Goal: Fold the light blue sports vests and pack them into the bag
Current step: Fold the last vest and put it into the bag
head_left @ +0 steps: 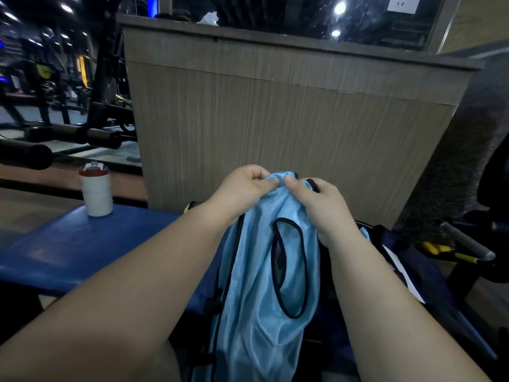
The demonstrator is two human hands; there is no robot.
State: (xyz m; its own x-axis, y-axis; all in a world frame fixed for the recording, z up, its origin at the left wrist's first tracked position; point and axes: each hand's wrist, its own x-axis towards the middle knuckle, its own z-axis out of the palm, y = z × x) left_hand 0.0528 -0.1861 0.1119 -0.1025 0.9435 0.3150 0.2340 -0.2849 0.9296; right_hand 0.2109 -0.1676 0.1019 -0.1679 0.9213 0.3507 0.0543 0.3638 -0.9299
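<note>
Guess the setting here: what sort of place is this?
Most likely a gym. Black exercise machines with padded rollers stand at the left, a blue padded bench lies in front, and the light blue sports vest fits that too.

just the one view here, a wide-angle cam worn on the person's head, tilted forward and down. it sits close over the blue padded worktop [82, 244] and faces a grey wood-grain partition wall [275, 119]. black gym machines [68, 106] run off the left edge.
</note>
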